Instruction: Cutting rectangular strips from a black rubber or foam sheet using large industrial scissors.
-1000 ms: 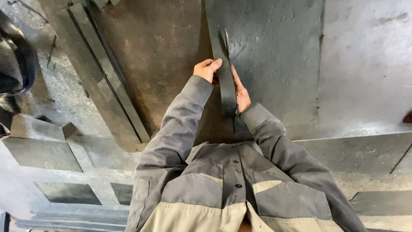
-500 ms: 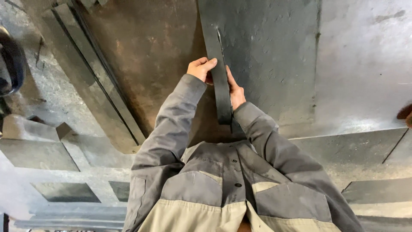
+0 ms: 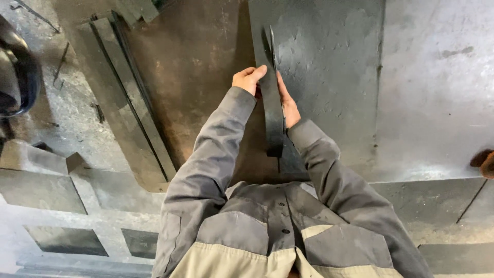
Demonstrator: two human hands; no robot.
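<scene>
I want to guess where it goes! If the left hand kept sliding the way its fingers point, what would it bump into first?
The left hand points right, and its fingertips already touch the dark metal strip held between both hands. Beyond it likely comes the right hand.

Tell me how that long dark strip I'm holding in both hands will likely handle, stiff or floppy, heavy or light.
The dark strip looks like flat metal, probably stiff: it stays straight between the left hand and right hand. Likely heavy for its width. Its thin edges may be sharp on bare fingers.
</scene>
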